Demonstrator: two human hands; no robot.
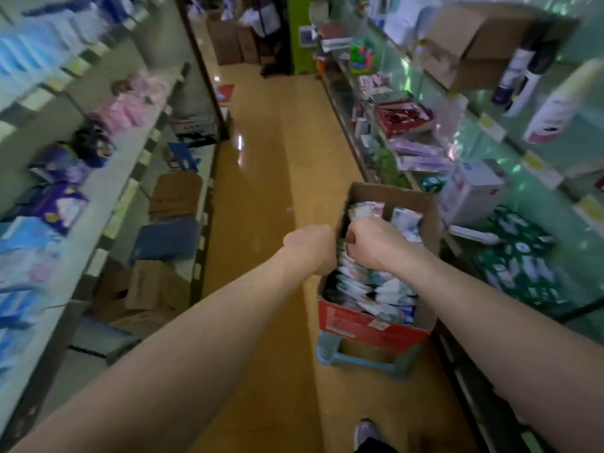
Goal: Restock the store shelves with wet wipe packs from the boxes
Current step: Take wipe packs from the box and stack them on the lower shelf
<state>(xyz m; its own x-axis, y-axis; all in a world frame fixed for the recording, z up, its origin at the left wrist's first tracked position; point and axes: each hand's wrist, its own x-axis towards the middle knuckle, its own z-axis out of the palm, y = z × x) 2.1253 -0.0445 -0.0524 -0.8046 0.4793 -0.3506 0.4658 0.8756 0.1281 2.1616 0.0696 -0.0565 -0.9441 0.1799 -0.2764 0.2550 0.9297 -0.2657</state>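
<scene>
Head view: looking down a store aisle, both bare arms reaching fwd to the box.
box (376, 328): cardboard w/ a red front wall, top standing open, sitting on a pale blue stool (366, 358) and hugging the R side of the aisle, just beside the foot of the right shelves (490, 125).
wet wipe packs (376, 289): filling the box, standing on edge in rows, tops reaching abt rim level.
left hand (309, 246): fingers curling at the box's left rim and gripping it (fingertips hiding behind the knuckles).
right hand (372, 245): reaching inside the box toward its far end, fingers curling down among the packs and gripping some; how many, can't tell.
floor (261, 191): glossy tan strip running open L of the box, down to the far end.
left shelves (108, 204): front edge lining the aisle's L side.
cartons (153, 286): brown, leaning at the foot of the left shelves, narrowing the room there.
green packs (519, 266): lying on the right shelves' low tier, near the box's R wall.
shoe (366, 433): showing at the bottom edge, standing on the floor nearer the camera than the stool.
</scene>
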